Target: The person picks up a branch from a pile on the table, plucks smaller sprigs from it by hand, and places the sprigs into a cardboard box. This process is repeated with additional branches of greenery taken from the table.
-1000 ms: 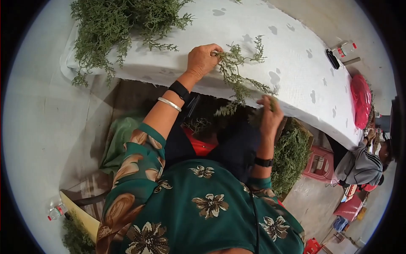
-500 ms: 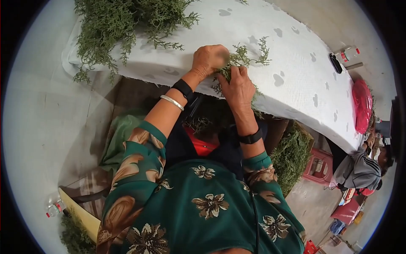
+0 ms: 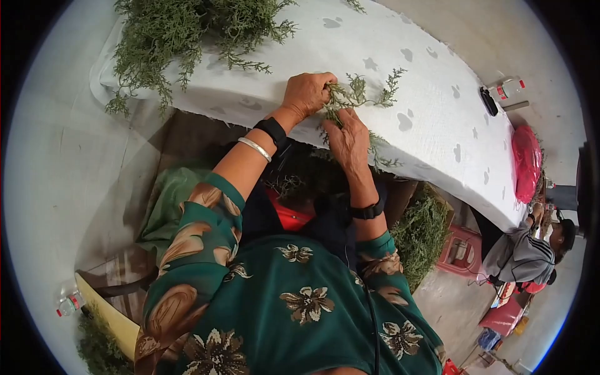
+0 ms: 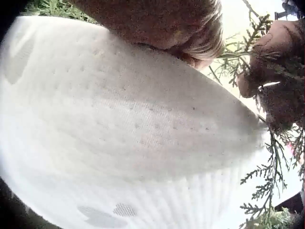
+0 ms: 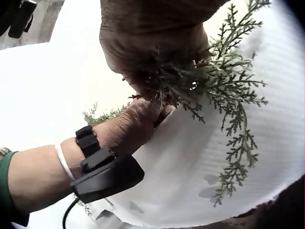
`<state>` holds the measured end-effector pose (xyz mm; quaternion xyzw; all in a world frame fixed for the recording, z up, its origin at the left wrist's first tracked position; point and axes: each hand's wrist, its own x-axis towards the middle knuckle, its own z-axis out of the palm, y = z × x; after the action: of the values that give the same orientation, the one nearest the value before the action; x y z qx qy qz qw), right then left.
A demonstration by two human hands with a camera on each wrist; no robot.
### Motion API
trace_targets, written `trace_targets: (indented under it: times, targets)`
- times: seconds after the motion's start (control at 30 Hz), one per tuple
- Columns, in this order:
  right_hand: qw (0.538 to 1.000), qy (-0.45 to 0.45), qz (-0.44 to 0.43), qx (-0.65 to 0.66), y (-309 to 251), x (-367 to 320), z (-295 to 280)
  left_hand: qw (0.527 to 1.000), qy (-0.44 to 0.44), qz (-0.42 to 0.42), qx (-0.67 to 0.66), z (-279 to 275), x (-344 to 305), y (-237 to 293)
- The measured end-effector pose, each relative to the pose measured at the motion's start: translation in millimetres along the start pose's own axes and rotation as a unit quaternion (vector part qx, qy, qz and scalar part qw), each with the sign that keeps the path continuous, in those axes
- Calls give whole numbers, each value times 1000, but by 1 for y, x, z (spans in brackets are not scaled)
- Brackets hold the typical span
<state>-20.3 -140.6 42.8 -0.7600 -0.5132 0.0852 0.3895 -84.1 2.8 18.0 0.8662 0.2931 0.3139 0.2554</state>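
Observation:
A green leafy sprig [image 3: 356, 94], conifer-like with scaly leaves, lies between the two hands over the front edge of a white-covered table [image 3: 431, 134]. The left hand [image 3: 306, 95] grips its stem end, fingers curled. Just below and to the right, the right hand [image 3: 350, 140] pinches the same sprig between thumb and fingers. Side shoots [image 5: 236, 138] hang past the right hand in the right wrist view. In the left wrist view the stem runs from the left hand [image 4: 167, 24] to the right hand's fingers [image 4: 271, 57]. The hands partly hide the stem.
A large heap of similar greenery [image 3: 169, 44] covers the table's left end. More greenery [image 3: 425, 231] stands in a box at right, by a pink stool [image 3: 460, 250]. A bottle [image 3: 507, 89] and a red plastic bag [image 3: 527, 164] are at the far right, near another person [image 3: 525, 250].
The right hand came up and left from the sprig's hanging lower end to close beside the left hand, where it now pinches the sprig. The left hand shifted slightly right, still gripping.

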Motion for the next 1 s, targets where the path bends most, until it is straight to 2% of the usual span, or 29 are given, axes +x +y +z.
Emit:
trace_targets:
  times: [0.07,0.23,0.33,0.37,0.47,0.53,0.57,0.63,0.67,0.77,0.8,0.9,1.0]
  targets:
    - [998,-22,5,67,2,-2,-2,999,2,43,11,-3,-2,2]
    - [990,-86,26,111,-7,-14,-21,997,7,81,0,6,-8,1]
    - [965,-117,-85,219,-24,-30,-32,995,31,89,14,8,-4,-4]
    - [965,-122,-79,217,-31,-31,-38,996,28,83,9,9,-7,-4]
    - [923,-12,98,371,-53,-26,-63,999,27,46,7,4,-4,5]
    - [952,87,80,282,-25,-2,-58,998,34,50,7,3,-2,8]
    - [953,90,81,279,-16,10,-48,998,41,45,11,2,-4,10]
    - [987,42,9,154,-9,25,-26,998,49,39,15,2,-9,11]
    - [987,45,5,155,-8,26,-18,998,43,42,17,0,-10,11]
    - [998,44,-29,16,-7,31,0,998,36,42,25,-3,-10,5]
    - [998,41,-32,16,-7,30,-1,998,37,39,35,-2,-10,6]
    - [996,-13,51,71,-4,25,-11,997,35,38,55,1,-9,7]
    - [997,19,38,57,-7,18,-2,996,54,42,65,6,-11,8]
